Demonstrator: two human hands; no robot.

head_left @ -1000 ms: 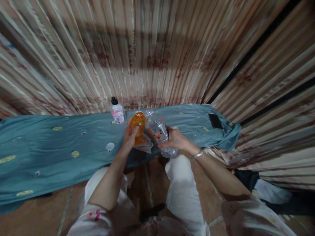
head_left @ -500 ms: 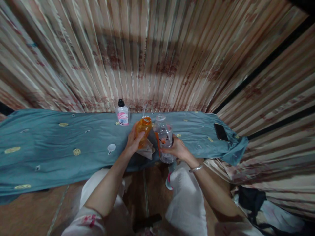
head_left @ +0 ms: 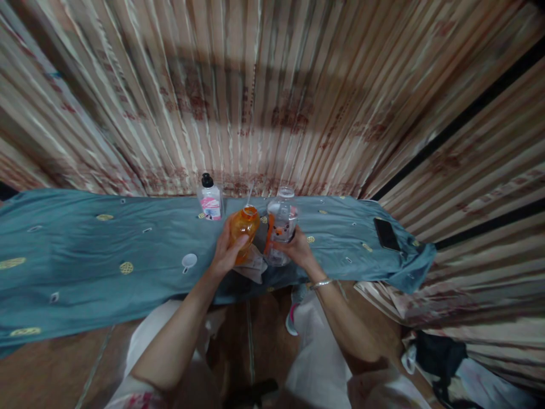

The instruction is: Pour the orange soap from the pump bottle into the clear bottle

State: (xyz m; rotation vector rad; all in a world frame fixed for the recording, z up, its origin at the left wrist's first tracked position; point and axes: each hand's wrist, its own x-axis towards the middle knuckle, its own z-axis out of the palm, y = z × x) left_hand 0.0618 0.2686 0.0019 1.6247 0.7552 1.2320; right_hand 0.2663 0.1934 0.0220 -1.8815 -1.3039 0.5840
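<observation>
My left hand [head_left: 229,248] is wrapped round an orange see-through bottle [head_left: 246,226] with an uncapped mouth, tilted slightly to the right. My right hand [head_left: 298,248] grips a clear plastic bottle [head_left: 281,218] with an orange strip and a printed pattern; it has no cap on its neck. The two bottles are side by side, a small gap apart. Beneath the orange bottle lies a pale crumpled cloth [head_left: 254,267]. A thin clear straw-like stick [head_left: 250,192] shows behind the orange bottle's mouth; its lower end is hidden.
On the blue patterned tablecloth [head_left: 157,238] a pump-topped bottle [head_left: 210,200] with a pink label stands at the back. A black phone [head_left: 386,234] lies at the right end. Pleated curtains [head_left: 272,102] hang behind and to the right. Dark and white fabric [head_left: 440,355] lies at lower right.
My right hand has lifted the clear bottle away from the front edge, up and back over the table. The orange bottle has shifted slightly in my left hand's hold. The view has moved a little.
</observation>
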